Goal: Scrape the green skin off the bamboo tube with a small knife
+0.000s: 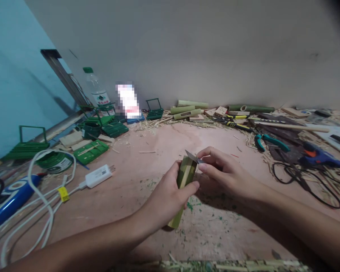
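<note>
My left hand (pixel 167 192) is wrapped round a greenish-yellow piece of bamboo (pixel 186 173), which stands tilted above the table with a paler strip down its face. In my right hand (pixel 222 168) a small pointed knife blade (pixel 191 155) is pinched between thumb and fingers. The blade lies at the upper end of the bamboo, its point toward the upper left. Whether its edge is cutting in or only resting there, I cannot tell. Green flakes (pixel 190 204) are scattered on the tabletop below my hands.
A white charger (pixel 98 176) with a looped cable and a blue bottle (pixel 13 200) lie left. Green-painted bamboo pieces (pixel 115 128) and a water bottle (pixel 98 90) stand behind them. Bamboo tubes (pixel 257 108) line the wall. Teal-handled pliers (pixel 274 142) and a blue glue gun (pixel 323 155) lie right.
</note>
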The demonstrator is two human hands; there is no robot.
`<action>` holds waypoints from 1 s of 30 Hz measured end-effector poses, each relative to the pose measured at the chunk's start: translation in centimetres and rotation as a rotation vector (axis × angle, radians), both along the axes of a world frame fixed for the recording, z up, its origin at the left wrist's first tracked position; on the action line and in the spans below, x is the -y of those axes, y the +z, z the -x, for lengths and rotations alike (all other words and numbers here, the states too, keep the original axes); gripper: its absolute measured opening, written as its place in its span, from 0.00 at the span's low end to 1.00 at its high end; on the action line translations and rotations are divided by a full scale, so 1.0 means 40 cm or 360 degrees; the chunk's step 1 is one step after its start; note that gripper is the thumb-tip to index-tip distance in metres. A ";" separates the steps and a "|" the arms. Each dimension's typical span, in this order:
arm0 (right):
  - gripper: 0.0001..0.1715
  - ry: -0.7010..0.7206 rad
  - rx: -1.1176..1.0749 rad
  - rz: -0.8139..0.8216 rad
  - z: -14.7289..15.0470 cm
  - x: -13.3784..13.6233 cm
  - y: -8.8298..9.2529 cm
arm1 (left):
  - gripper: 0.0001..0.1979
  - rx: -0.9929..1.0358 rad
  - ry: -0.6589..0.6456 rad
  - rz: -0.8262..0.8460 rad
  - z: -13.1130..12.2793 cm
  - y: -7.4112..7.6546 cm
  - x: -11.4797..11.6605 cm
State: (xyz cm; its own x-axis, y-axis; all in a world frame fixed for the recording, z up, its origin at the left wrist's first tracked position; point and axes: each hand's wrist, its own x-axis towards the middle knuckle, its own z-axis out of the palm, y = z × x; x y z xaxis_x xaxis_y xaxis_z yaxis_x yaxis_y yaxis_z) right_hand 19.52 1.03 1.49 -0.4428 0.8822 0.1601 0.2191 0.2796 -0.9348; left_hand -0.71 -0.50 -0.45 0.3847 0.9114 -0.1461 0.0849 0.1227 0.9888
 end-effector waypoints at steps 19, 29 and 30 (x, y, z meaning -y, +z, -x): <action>0.24 0.0154 0.0267 0.0026 0.001 0.009 -0.002 | 0.21 0.0072 0.0018 -0.0093 0.011 -0.006 -0.012; 0.22 0.0209 0.0228 0.0030 -0.001 0.013 0.003 | 0.20 -0.0045 -0.0006 -0.0278 0.010 -0.005 -0.007; 0.22 0.0214 0.0219 0.0033 -0.001 0.013 0.003 | 0.20 -0.0050 -0.0008 -0.0269 0.010 -0.004 -0.006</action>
State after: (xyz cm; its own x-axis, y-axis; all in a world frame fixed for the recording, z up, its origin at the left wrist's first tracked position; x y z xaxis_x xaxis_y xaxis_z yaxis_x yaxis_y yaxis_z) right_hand 19.56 0.51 1.61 -0.5732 0.8162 0.0722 0.3071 0.2957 -0.9046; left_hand -1.10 -0.25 -0.62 0.3872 0.9220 -0.0028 0.1163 -0.0458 0.9922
